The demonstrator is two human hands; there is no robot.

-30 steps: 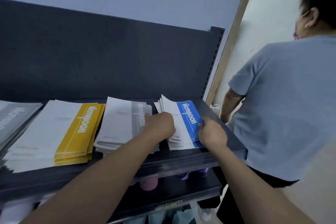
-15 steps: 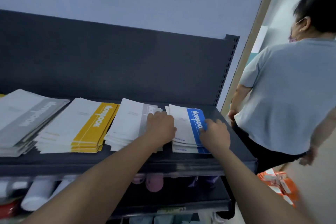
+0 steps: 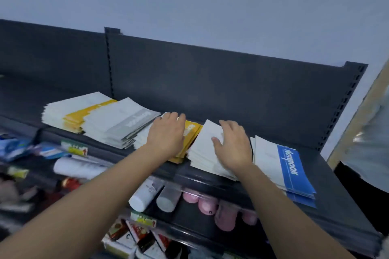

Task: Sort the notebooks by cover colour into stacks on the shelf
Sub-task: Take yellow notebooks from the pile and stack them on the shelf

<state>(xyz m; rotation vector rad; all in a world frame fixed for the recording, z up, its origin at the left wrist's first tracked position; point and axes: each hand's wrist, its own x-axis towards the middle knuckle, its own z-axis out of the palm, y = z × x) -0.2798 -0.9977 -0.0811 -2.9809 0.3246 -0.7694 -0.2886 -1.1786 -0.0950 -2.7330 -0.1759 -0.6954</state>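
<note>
Dark grey metal shelf (image 3: 332, 178), pale blue-grey wall (image 3: 210, 6) behind. Left hand (image 3: 167, 134) flat, fingers together, on yellow-banded notebook stack (image 3: 190, 139). Right hand (image 3: 232, 147), fingers loosely spread, on white-covered notebook stack (image 3: 202, 149). Blue-banded notebook stack (image 3: 290, 166) at shelf's right end.

We note: shelf (image 3: 210, 82) dark matt metal; notebooks (image 3: 117, 124) paper, covers smooth, faint sheen; bottles (image 3: 145, 193) below smooth plastic.

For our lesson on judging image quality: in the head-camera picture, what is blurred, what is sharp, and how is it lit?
Head view: motion blur smears the lower-shelf goods at the left edge and the grey shirt at the right edge; the blue notebook stack shows readable lettering; the wide lens makes the shelf's right upright lean; light is dim, bluish, even, without glare.
</note>
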